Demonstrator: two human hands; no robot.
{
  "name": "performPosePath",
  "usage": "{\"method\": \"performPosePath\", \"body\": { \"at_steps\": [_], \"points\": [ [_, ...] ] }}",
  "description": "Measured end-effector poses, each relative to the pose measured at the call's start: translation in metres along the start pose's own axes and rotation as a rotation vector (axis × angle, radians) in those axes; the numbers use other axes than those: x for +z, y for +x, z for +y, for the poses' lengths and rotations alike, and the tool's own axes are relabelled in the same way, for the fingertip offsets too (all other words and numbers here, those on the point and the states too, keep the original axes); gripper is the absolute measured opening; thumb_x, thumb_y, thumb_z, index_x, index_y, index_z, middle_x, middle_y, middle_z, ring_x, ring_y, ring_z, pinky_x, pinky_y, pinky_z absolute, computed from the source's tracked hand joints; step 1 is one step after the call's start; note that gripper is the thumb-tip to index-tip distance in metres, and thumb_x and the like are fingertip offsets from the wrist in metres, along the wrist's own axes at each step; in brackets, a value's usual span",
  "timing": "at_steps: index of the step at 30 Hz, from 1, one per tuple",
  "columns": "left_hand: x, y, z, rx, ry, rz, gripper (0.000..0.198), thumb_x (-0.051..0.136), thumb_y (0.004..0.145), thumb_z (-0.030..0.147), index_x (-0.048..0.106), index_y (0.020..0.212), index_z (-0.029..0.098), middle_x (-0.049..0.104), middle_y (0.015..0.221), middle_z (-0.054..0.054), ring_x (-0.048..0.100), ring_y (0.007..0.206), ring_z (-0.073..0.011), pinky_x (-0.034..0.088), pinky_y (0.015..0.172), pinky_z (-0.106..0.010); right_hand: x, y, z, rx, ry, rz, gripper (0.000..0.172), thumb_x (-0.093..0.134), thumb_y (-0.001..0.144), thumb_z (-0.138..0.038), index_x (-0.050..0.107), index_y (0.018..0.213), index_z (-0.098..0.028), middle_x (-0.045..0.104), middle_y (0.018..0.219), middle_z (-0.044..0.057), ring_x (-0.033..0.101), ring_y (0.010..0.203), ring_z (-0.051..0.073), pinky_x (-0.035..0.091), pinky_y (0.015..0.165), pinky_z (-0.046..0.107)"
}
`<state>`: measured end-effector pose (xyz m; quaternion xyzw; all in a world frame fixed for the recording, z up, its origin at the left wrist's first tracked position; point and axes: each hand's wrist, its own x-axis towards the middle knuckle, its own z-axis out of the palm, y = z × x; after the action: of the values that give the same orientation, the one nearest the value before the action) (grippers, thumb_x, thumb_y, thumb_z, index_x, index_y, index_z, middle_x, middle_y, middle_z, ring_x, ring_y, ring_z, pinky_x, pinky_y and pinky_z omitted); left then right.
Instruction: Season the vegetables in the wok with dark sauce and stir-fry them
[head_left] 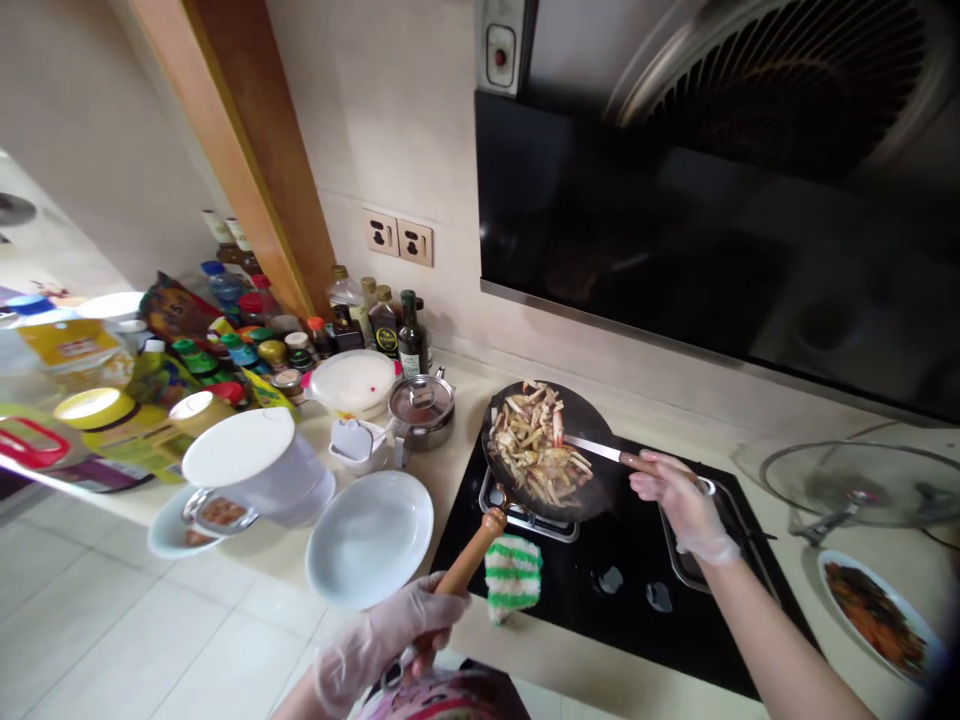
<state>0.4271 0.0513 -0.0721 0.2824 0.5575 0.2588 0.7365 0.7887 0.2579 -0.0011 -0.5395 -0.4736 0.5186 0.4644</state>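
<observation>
No label on the bottles (386, 325) far beyond the left hand (390, 630) can be read. Biggest, the black wok (592, 420) sits on the hob (600, 590), ahead of both hands, holding pale strips of food (536, 445). The gloved left hand is clamped round the wok's wooden handle (469, 560); the gloved right hand (679, 500) is closed on a spatula (600, 450) whose blade reaches into the food. Left of the left hand, an empty white plate (370, 538) lies near the counter's edge, and a white jug (255, 465) stands past it. A green-striped cloth (513, 575) lies just beside the handle. Right of the right hand, a glass lid (855, 480) and a plate of dark food (874, 610) rest on the counter.
</observation>
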Motion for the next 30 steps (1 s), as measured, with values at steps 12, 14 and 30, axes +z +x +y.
{"method": "performPosePath", "body": {
  "at_steps": [12, 14, 30],
  "points": [
    [-0.009, 0.002, -0.008, 0.014, 0.011, -0.025, 0.034, 0.068, 0.079, 0.049, 0.063, 0.095, 0.02, 0.056, 0.062, 0.006, 0.046, 0.037, -0.006, 0.023, 0.032, -0.019, 0.004, -0.114, -0.073, -0.304, -0.542, -0.244, 0.028, 0.067, 0.092, -0.044, 0.076, 0.109, -0.024, 0.08, 0.097, 0.007, 0.078, 0.082, 0.021, 0.065, 0.078, 0.03],
    [-0.008, 0.001, -0.008, 0.006, 0.013, -0.016, 0.035, 0.068, 0.079, 0.051, 0.062, 0.095, 0.02, 0.056, 0.061, 0.007, 0.045, 0.036, -0.0061, 0.022, 0.031, -0.019, 0.008, -0.131, -0.09, -0.419, -0.653, -0.272, 0.023, 0.065, 0.093, -0.038, 0.075, 0.11, -0.027, 0.08, 0.101, 0.005, 0.078, 0.081, 0.02, 0.066, 0.076, 0.028],
    [0.007, -0.021, 0.015, -0.01, 0.039, -0.014, 0.04, 0.069, 0.077, 0.058, 0.053, 0.085, 0.022, 0.054, 0.059, 0.008, 0.043, 0.038, -0.0062, 0.022, 0.035, -0.021, 0.064, -0.142, -0.076, -0.748, -1.127, -0.466, 0.029, 0.048, 0.094, -0.021, 0.074, 0.107, -0.025, 0.079, 0.087, 0.004, 0.073, 0.066, 0.015, 0.057, 0.064, 0.025]
  ]
}}
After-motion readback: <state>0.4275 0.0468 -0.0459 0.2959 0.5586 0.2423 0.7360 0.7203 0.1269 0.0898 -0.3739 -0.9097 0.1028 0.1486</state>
